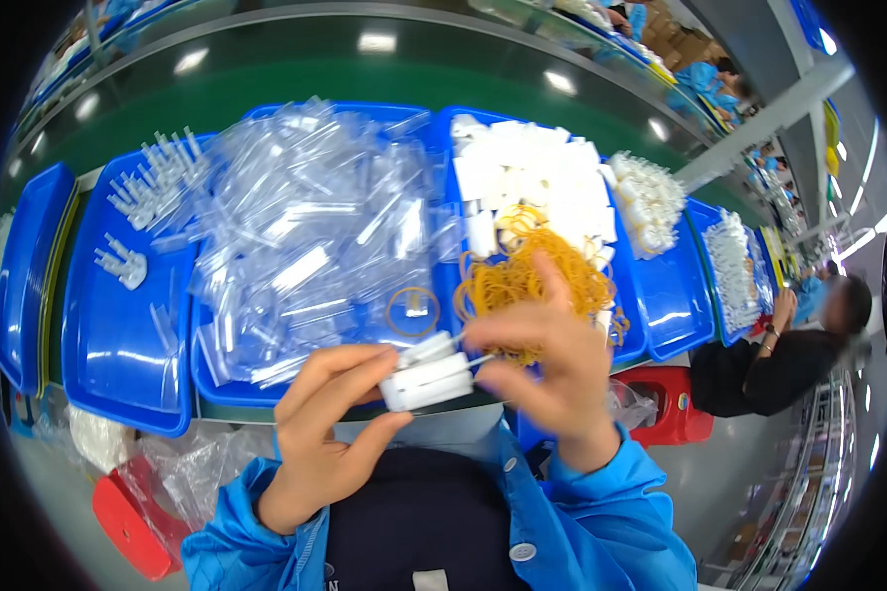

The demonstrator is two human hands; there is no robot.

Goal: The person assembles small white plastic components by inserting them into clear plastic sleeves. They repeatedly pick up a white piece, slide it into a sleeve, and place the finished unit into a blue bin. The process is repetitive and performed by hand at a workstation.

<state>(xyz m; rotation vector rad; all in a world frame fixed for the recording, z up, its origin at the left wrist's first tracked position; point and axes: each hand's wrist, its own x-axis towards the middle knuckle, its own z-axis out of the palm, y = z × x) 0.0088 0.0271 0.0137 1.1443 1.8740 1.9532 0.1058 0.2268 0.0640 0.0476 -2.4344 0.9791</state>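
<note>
My left hand is closed on white plastic pieces, gripped side by side between thumb and fingers. Thin light-coloured ends stick out of their right side. Close to those ends is my right hand, blurred by motion. Its thumb and fingers are apart, with one finger pointing up over the rubber bands; I see nothing held in it. Behind it lies a heap of yellow-brown rubber bands against a pile of white plastic parts. One loose rubber band rests left of the heap.
Clear plastic sleeves overflow a blue tray. Farther left, a blue tray bears clusters of translucent pegs. White parts fill a tray at right. Red stools stand below the bench. A person in black is at the right.
</note>
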